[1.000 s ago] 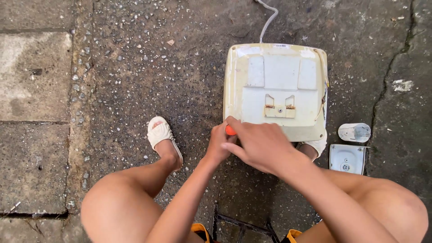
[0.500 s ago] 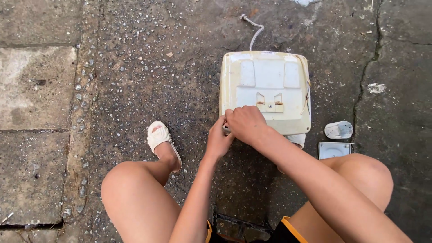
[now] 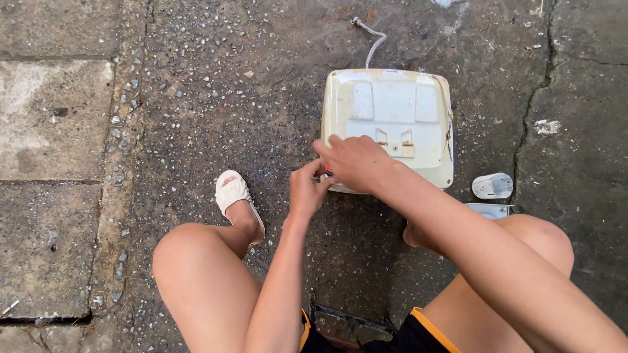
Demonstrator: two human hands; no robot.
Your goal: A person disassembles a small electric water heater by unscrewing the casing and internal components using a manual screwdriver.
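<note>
Lower left: bent knee and white sandal (image 3: 233, 193) on rough concrete. Centre: left hand (image 3: 307, 191) curled, fingers pinched toward a small red-orange item (image 3: 326, 171), mostly hidden, kind unclear. Just right: right hand (image 3: 353, 162) closed over that item, resting on the lower left edge of the cream casing (image 3: 399, 111). Upper centre: grey cord (image 3: 371, 40). Far right: small white part (image 3: 492, 186), another half hidden behind the knee.

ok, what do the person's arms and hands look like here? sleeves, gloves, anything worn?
Both arms are bare in view, no sleeves. The left hand and right hand have no gloves, and no rings, watch or bands are visible. Other clothing: black shorts with an orange hem and a white slipper.
</note>
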